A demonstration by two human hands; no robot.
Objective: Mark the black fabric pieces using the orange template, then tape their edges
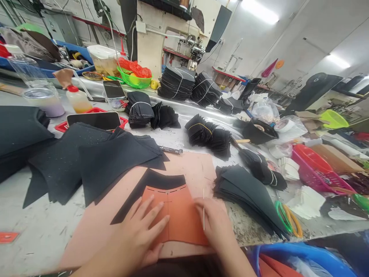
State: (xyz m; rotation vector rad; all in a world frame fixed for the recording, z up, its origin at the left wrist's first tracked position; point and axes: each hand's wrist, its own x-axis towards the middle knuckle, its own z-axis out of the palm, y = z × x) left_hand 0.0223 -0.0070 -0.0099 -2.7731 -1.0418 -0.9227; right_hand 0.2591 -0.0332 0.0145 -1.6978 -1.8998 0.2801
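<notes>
My left hand (138,234) lies flat with fingers spread on an orange template (178,215), pressing it onto a black cut piece (161,181) on a pink mat (198,169). My right hand (215,227) rests at the template's right edge and holds a thin stick-like marking tool (203,209) upright between the fingers. The template has a dashed line along its top and a centre line.
Black cut pieces lie fanned at the left (95,161) and stacked at the right (248,192). Bundles of black pieces (207,134), a pen (170,150), two phones (93,120), scissors (288,219), a pink basket (314,169) and a blue tub (302,257) surround the mat.
</notes>
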